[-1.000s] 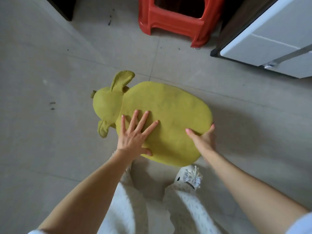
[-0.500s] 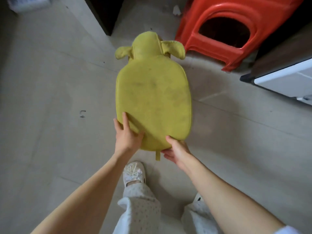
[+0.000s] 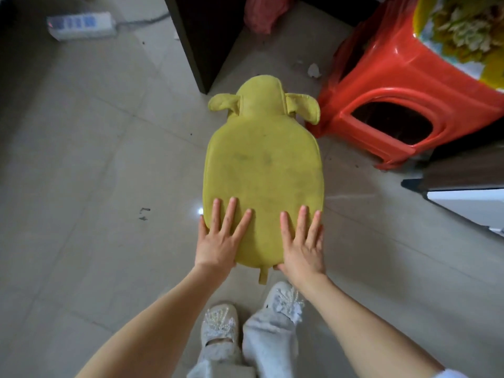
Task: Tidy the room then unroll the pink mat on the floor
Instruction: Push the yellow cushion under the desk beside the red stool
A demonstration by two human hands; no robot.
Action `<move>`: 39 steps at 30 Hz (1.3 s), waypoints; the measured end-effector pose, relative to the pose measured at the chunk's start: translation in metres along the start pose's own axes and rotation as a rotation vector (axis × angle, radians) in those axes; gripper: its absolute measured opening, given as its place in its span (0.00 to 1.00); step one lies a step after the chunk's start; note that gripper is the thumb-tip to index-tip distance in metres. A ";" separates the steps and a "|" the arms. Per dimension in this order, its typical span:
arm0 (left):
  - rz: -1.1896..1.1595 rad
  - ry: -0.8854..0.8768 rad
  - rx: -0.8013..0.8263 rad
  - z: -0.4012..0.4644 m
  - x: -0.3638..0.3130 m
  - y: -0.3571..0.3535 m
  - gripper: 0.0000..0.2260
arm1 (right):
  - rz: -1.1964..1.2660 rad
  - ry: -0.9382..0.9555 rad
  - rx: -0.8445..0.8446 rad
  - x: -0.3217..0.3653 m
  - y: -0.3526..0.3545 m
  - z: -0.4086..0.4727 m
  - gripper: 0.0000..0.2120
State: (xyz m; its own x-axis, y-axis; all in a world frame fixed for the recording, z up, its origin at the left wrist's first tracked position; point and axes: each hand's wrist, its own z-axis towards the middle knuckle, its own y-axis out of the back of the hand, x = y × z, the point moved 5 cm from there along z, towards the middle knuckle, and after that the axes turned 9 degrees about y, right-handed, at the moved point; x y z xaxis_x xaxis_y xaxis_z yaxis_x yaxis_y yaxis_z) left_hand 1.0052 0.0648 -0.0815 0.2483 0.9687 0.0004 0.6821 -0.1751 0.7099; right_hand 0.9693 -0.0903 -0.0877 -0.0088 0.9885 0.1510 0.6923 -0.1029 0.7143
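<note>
the grey tiled floor is under me, with a red plastic stool at my right. the yellow animal cushion is in front of me, its ear just beside the stool. my left hand and right hand lie flat on its near end, fingers straight and a little spread.

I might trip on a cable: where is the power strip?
In the head view, the white power strip lies on the floor at top left, left of the dark cabinet.
</note>
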 end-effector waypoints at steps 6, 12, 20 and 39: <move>0.100 -0.011 -0.157 0.042 0.016 0.044 0.36 | -0.073 -0.053 -0.158 0.002 0.025 0.043 0.63; 0.094 0.041 -0.341 0.103 0.030 0.103 0.34 | -0.045 -0.021 -0.352 0.004 0.074 0.110 0.60; 0.095 0.002 -0.588 0.169 0.057 0.158 0.34 | -0.065 0.011 -0.566 0.003 0.134 0.175 0.52; -0.027 -0.239 -0.673 0.250 0.036 0.210 0.27 | -0.024 -0.140 -0.698 -0.040 0.197 0.226 0.39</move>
State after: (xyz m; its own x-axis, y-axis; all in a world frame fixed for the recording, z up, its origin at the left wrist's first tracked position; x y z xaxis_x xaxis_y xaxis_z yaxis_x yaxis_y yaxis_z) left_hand 1.3294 0.0190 -0.1082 0.4336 0.8927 -0.1227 0.1366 0.0695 0.9882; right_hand 1.2695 -0.1246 -0.1073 0.1065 0.9916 0.0738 0.0691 -0.0814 0.9943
